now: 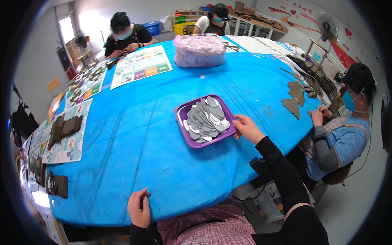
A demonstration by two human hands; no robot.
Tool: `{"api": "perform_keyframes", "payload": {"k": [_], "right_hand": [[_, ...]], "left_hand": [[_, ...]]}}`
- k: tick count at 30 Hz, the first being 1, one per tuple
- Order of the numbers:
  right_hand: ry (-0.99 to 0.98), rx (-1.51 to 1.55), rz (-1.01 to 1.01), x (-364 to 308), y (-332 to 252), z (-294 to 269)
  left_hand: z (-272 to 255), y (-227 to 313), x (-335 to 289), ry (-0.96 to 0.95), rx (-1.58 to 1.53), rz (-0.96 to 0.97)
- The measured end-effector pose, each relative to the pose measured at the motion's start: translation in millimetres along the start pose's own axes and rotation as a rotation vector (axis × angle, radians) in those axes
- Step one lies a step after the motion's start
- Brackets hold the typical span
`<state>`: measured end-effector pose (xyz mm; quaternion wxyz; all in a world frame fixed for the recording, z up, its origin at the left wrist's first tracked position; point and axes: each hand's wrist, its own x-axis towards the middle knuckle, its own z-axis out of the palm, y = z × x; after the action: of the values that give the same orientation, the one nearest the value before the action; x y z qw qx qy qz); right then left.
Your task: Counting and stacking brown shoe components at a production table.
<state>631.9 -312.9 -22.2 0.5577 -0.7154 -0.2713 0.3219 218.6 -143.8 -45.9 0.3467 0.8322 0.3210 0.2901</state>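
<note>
A purple plastic basket sits on the blue-covered table, filled with a heap of flat oval pieces, grey on one face and white on the other. My right hand reaches in from the lower right and grips the basket's right rim between thumb and fingers. At the table's near edge rests my left hand, loosely curled, its thumb apart from the fingers. The gap between them is dark, and I make out no object there.
A pinkish plastic bag stands behind the basket on the blue sheet. Dark brown pieces lie at right, where one person sits; two others sit across the table. Brown bundles rest on printed sheets at left. A cable hangs near my right arm.
</note>
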Motion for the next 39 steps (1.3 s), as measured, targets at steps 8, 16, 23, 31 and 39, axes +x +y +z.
{"api": "perform_keyframes", "payload": {"k": [8, 16, 23, 31, 39], "right_hand": [[0.19, -0.047, 0.002, -44, 22, -57], [0.157, -0.249, 0.184, -54, 18, -93], [0.701, -1.057, -0.21, 21, 66, -176], [0.488, -0.874, -0.196, 106, 33, -172], [0.383, -1.003, -0.325, 155, 37, -172]], "left_hand": [[3, 1, -3, 0.054, -0.057, -0.026], [1, -7, -5, 0.012, -0.06, -0.045], [3, -16, -6, 0.028, 0.045, 0.079], [7, -9, -6, 0.124, 0.215, 0.117], [13, 1, -2, 0.124, 0.239, 0.111]]}}
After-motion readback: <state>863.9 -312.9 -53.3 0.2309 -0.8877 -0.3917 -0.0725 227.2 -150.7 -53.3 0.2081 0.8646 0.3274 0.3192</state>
